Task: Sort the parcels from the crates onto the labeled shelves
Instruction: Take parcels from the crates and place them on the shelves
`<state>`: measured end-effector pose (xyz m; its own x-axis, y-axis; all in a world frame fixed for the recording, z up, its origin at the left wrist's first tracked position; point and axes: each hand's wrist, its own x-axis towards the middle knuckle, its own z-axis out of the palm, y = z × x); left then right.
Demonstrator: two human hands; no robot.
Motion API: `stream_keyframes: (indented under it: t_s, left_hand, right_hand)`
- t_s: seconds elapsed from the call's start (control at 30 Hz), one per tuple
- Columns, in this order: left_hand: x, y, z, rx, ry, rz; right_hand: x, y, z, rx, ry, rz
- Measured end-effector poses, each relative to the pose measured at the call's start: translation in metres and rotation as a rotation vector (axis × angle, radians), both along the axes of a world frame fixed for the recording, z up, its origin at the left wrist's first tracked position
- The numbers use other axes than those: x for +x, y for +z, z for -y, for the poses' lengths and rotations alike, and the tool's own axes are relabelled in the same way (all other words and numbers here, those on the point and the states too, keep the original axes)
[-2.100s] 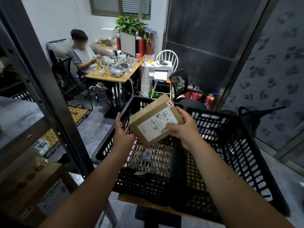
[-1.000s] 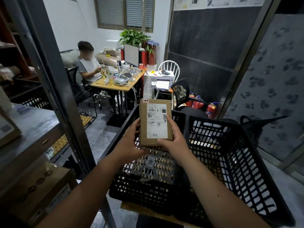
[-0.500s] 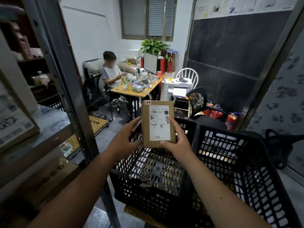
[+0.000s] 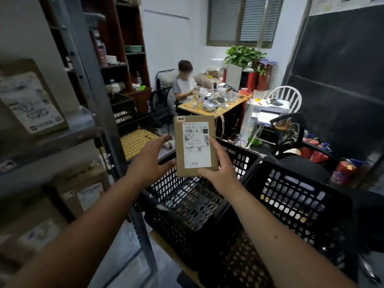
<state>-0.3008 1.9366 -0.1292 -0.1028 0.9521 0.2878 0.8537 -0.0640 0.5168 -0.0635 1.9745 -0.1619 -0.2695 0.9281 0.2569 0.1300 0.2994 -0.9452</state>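
The right hand [image 4: 220, 169] grips the parcel [image 4: 195, 146] by its lower right edge; the left hand [image 4: 149, 161] steadies the lower left edge, fingers spread. Held upright above the left crate [image 4: 187, 206], label facing the person, it is apparently being read. Next: match it to a shelf [image 4: 47, 142], left of the grip.
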Motion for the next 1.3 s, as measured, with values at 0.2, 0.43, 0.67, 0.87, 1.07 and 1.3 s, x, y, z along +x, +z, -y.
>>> stream_keyframes:
  t_s: [0.2, 0.43, 0.67, 0.87, 1.07, 1.3]
  left_hand:
    - [0.0, 0.005, 0.084, 0.005, 0.286, -0.115]
    - [-0.025, 0.013, 0.206, -0.065, 0.621, -0.284]
    - [-0.054, 0.012, 0.348, -0.114, 0.9, -0.273]
    - [-0.091, 0.017, 0.49, -0.153, 1.099, -0.347]
    - [-0.122, 0.022, 0.646, -0.186, 1.277, -0.34]
    - [-0.158, 0.024, 0.827, -0.231, 1.473, -0.36]
  right_hand:
    - [-0.012, 0.006, 0.027, 0.013, 0.253, -0.001]
    - [-0.072, 0.004, 0.091, 0.005, 0.545, 0.017]
    - [-0.151, 0.009, 0.187, 0.037, 0.833, 0.027]
    - [-0.219, 0.022, 0.298, 0.138, 1.08, 0.116]
    - [-0.291, 0.034, 0.436, 0.216, 1.237, 0.125]
    - [-0.364, 0.041, 0.61, 0.26, 1.406, 0.05]
